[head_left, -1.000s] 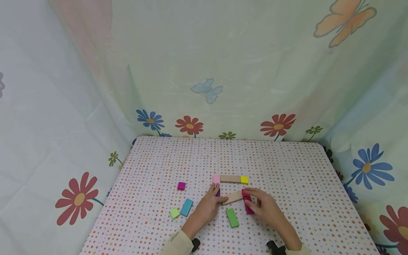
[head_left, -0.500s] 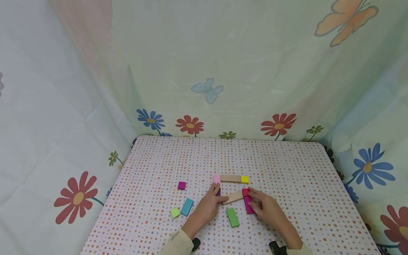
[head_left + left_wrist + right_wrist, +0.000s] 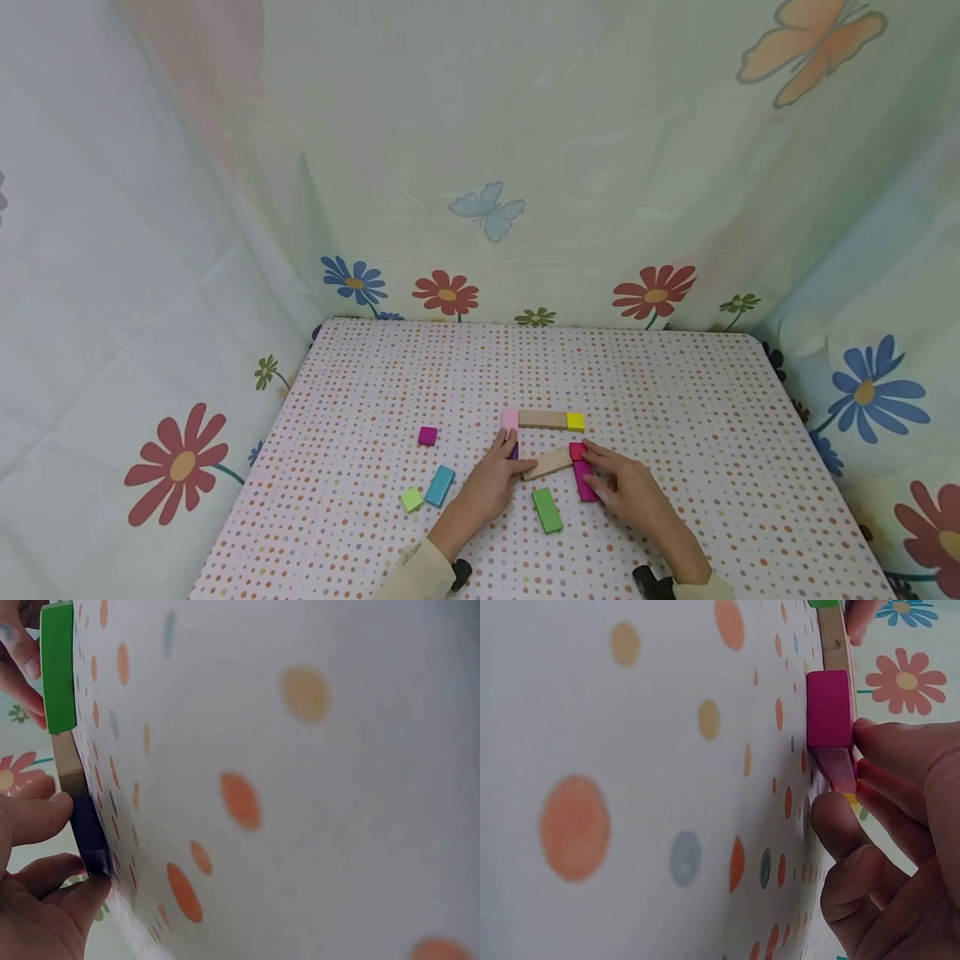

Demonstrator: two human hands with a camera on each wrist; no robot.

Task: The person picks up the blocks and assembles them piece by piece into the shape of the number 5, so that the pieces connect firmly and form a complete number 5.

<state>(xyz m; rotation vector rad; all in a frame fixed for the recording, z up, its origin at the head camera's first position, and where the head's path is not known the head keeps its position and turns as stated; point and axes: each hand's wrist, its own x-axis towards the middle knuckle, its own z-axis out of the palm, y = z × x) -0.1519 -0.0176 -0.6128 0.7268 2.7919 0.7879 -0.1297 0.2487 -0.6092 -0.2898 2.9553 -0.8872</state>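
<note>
In the head view my left hand (image 3: 491, 483) pinches a purple block (image 3: 514, 452), with its thumb by the end of a plain wooden block (image 3: 548, 463). The left wrist view shows the purple block (image 3: 90, 834) between the thumb and fingers. My right hand (image 3: 628, 493) touches a small red block (image 3: 577, 451) and a magenta block (image 3: 585, 482) from the right. Its thumb lies at the magenta block's top edge (image 3: 829, 709) in the right wrist view, with no finger visible on the opposite side. The wooden block slants between the purple and red blocks.
Beyond the hands lie a pink block (image 3: 510, 418), a second wooden block (image 3: 542, 419) and a yellow block (image 3: 575, 422) in a row. A green block (image 3: 547, 511) sits between the forearms. Blue (image 3: 439, 486), lime (image 3: 412, 500) and magenta (image 3: 427, 437) pieces lie left on the dotted table (image 3: 360, 392).
My right hand's fingertips have drawn slightly right, so more of the small red block shows. The left hand and the blocks look nearly unmoved.
</note>
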